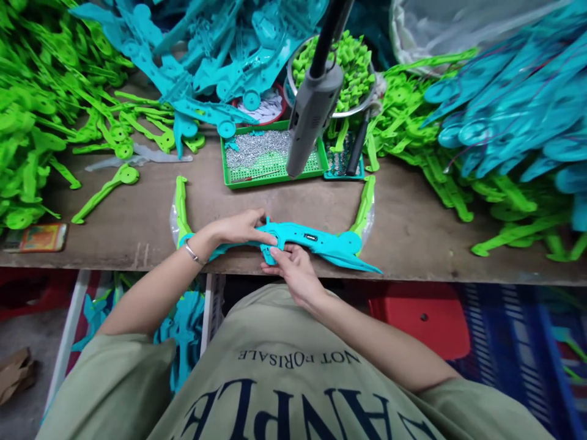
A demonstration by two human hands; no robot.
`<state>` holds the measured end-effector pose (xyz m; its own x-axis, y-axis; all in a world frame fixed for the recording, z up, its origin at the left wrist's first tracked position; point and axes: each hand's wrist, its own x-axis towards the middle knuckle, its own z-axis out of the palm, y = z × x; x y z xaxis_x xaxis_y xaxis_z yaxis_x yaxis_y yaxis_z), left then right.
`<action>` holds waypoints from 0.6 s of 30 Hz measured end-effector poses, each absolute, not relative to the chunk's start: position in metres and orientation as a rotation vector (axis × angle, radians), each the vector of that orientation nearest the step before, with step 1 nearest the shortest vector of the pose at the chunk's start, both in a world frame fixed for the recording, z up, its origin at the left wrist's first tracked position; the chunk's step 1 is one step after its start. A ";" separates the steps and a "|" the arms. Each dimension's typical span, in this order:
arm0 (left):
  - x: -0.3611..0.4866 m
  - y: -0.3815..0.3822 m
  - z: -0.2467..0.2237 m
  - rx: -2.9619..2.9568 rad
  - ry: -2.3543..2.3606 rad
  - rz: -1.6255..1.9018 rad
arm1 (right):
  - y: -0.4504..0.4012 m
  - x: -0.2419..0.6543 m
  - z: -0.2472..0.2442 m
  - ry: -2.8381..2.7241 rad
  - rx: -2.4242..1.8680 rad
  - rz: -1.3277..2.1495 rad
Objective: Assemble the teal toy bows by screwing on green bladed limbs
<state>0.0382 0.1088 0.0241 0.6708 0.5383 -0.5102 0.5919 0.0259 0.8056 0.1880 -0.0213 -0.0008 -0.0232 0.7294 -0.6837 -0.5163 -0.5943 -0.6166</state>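
A blue plastic toy bow (298, 234) lies across the table's front edge, with a green limb (182, 208) at its left end and another green limb (365, 205) at its right. Clear film shows beside both limbs. My left hand (245, 227) grips the bow's middle from above, thumb along the blue plastic. Closed on the lower part of the same middle section, my right hand (293, 266) has its thumb pressed near the left thumb. Some fingers of both hands are hidden by the bow.
A grey electric screwdriver (316, 116) hangs over a green tray (275, 180) of small screws. Behind stands a metal bowl (351, 114) of green pieces. Green parts (27, 140) and blue parts (220, 61) are heaped around. A black-handled tool (358, 146) lies right of the tray.
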 end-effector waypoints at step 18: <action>0.041 0.117 0.015 1.608 0.893 -0.095 | 0.062 0.312 0.047 -1.552 -1.569 1.600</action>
